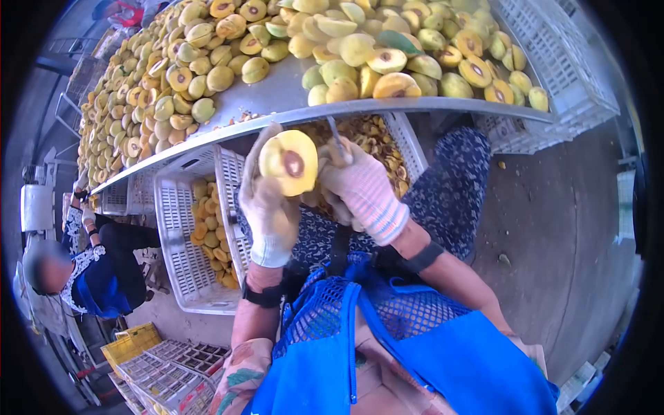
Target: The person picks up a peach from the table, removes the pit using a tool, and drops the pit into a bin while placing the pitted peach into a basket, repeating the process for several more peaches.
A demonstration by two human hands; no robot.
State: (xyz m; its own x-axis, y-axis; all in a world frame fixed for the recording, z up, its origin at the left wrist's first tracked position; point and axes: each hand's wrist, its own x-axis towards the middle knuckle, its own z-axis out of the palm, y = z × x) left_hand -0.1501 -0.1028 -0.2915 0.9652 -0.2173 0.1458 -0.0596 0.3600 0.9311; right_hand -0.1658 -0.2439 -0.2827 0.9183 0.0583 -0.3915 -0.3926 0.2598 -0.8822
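Note:
My left hand (268,200), in a whitish glove, holds up a yellow peach half (289,164), its cut face towards me with the brown pit area at the middle. Close beside it, my right hand (365,185), in a striped knit glove, is closed around the handle of a hand tool (335,133) with a thin metal shaft pointing up. The exact shape of the tool's tip is hard to make out. Both hands are above my lap, just before the metal table edge (387,105). Below and behind them, a crate (408,149) holds brown and orange scraps.
Many peach halves (166,90) are heaped on the metal table. A white crate (187,270) at left contains orange pieces. Stacked white crates (560,90) stand at right, more crates (169,373) at lower left. Another person (104,270) sits at the table's left.

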